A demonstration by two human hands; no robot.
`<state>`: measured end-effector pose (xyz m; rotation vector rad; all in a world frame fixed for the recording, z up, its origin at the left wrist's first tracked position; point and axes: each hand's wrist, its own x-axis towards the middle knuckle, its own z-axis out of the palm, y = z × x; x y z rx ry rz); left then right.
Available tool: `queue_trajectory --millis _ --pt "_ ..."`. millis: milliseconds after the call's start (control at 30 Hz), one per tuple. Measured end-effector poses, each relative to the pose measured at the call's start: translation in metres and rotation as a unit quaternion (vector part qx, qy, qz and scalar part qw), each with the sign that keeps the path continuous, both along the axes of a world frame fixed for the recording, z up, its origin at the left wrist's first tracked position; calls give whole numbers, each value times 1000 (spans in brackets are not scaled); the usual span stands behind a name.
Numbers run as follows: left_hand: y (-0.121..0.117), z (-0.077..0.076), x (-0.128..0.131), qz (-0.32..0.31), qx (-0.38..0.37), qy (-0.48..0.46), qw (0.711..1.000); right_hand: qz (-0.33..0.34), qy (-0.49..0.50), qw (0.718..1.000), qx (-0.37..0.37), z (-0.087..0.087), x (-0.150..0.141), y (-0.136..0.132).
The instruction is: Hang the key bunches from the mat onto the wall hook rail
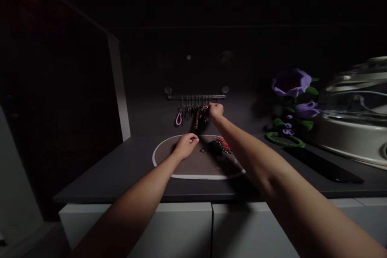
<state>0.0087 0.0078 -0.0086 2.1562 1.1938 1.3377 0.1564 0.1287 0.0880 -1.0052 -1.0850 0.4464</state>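
Note:
My right hand (216, 111) is raised to a clear rail (196, 97) on the dark back wall. Its fingers are closed at a bunch of keys (204, 109) near the rail's right end; the exact grip is hard to see. Several key rings hang from hooks along the rail, one with a pink loop strap (179, 118). Lower down, my left hand (186, 146) hovers over a brown oval mat (181, 171), fingers curled towards the thumb, with nothing visible in them. More keys with a black fob (215, 146) and a red piece (223, 143) lie on the mat.
To the right stand purple artificial flowers (292, 82) with a green ring base (284, 140). A long black flat object (323, 164) lies before a large cream appliance with a clear top (356, 133). White cabinet fronts (181, 225) are below the dark counter (121, 169).

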Motion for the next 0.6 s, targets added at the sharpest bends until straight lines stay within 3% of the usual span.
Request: queue_trajectory --millis 100,600 --pt "-1 1 0 1 -3 2 1000 -52 24 998 -32 1 -1 0" --pt "-5 4 -1 4 -13 5 1000 47 50 998 0 -18 8 -4"
